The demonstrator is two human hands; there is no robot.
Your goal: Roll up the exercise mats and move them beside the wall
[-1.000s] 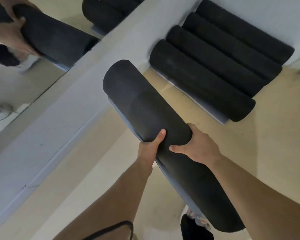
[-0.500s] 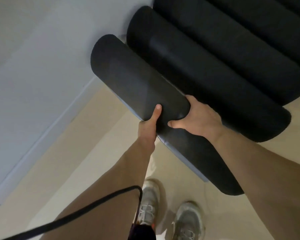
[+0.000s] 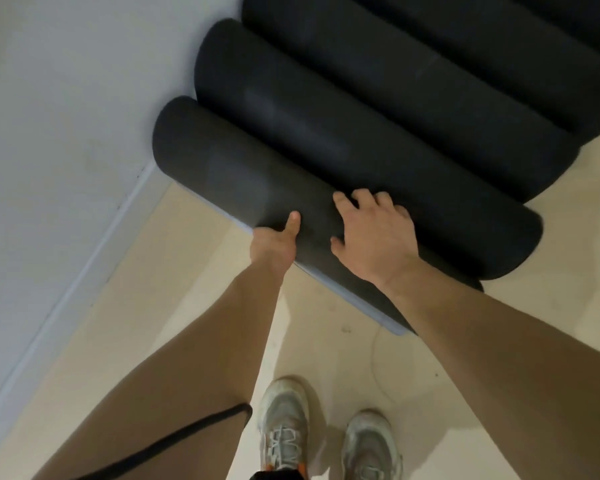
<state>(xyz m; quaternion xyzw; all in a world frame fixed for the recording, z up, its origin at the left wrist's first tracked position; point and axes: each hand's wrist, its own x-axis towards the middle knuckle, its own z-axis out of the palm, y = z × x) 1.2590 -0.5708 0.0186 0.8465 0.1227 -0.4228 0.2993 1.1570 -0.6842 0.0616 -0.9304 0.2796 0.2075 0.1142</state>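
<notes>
A rolled black mat (image 3: 229, 174) is seen lying on the pale floor (image 3: 201, 306), its far end at 11 o'clock against the white wall (image 3: 66, 116) and its near end running toward 4 o'clock. It is pressed against the side of a second rolled mat (image 3: 326, 133), beyond which more rolled mats (image 3: 447, 71) are lined up in a row toward 1 o'clock, each touching the next.

The left hand (image 3: 274, 245) is placed at the near edge of the roll, thumb laid up onto the black surface; its fingers are hidden under the roll, so their spread cannot be told. The right hand (image 3: 374, 237) is laid flat on top of the same roll, fingers (image 3: 361, 199) spread wide and curved over the crest, nothing clasped.

Two grey shoes (image 3: 284, 424) are seen at 6 o'clock, and a black cord (image 3: 174, 441) is draped across the left forearm.
</notes>
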